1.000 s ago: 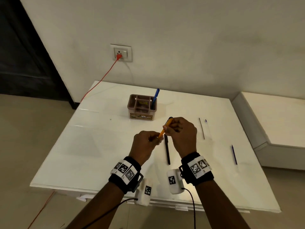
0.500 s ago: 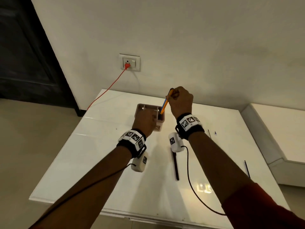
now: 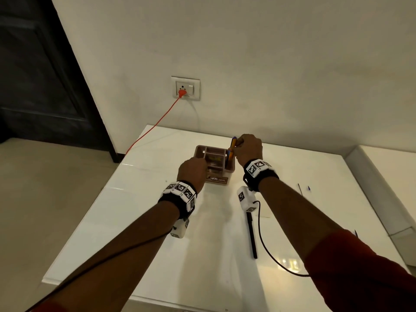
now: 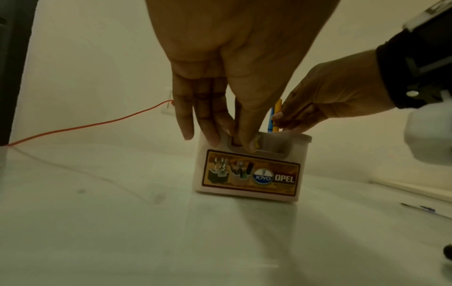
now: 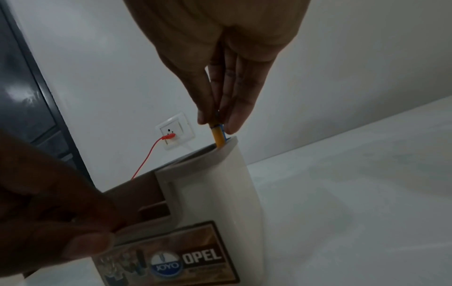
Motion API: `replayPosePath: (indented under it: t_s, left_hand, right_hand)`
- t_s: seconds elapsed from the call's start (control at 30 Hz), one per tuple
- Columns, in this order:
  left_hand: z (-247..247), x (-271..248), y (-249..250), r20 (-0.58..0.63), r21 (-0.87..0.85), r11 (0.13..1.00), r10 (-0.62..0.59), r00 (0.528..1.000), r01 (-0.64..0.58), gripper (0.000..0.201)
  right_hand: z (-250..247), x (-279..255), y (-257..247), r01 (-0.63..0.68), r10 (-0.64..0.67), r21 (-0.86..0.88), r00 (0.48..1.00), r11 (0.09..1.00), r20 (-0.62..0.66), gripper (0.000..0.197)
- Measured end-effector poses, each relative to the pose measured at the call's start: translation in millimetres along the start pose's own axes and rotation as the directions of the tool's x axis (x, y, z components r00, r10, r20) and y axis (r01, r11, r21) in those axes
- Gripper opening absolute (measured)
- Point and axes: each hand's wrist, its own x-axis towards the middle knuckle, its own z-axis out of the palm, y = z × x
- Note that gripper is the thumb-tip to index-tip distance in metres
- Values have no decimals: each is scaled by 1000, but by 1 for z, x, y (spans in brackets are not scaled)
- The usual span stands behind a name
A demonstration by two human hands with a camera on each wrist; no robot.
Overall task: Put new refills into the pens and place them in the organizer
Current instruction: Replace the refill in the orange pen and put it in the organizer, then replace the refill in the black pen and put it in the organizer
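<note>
The beige organizer (image 3: 229, 168) (image 4: 249, 174) (image 5: 220, 193) stands at the back of the white table (image 3: 139, 221). My left hand (image 3: 198, 165) (image 4: 229, 141) holds its front left rim, thumb in the front notch. My right hand (image 3: 238, 146) (image 5: 215, 122) pinches the top of an orange pen (image 3: 233, 143) (image 4: 277, 116) (image 5: 218, 138). The pen stands upright, its lower part inside the organizer's right compartment. A blue pen (image 3: 229, 155) (image 4: 270, 122) stands right beside it in that compartment. A black pen (image 3: 251, 235) lies on the table under my right forearm.
Thin loose refills (image 3: 300, 189) lie on the table's right side, another refill (image 3: 355, 233) by my right sleeve. A red cable (image 3: 153, 124) runs from the wall socket (image 3: 185, 87) off the table's back left corner. A white ledge (image 3: 382, 188) borders the right edge.
Both hands moved forward from the table's middle to the organizer. My left hand let go of the orange pen and took the organizer's rim. My right hand lowered the pen into the right compartment.
</note>
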Motion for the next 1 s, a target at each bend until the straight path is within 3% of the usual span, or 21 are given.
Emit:
replayPosePath:
  t_s: [0.43,0.63,0.77,1.0]
  left_hand:
    - [-5,-10,4,-9,35,999,41,999,-41,17]
    - [-20,-58,30,-30,-237,971,-55,998,46,23]
    - [-13,-109,47,72,-456,878,-125,990,144,22]
    - [7,-161,56,263,-545,810,-81,961,217,23]
  right_hand:
    - [-12,-13,14,-81,79,55,996,995,42,18]
    - [-41,-72,45,-227,216,86,969,970,116,32]
    - [-46,-131,72,-344,329,32,918,938,222,37]
    - [-49,-179,84,-439,444,-77,866,895,228,44]
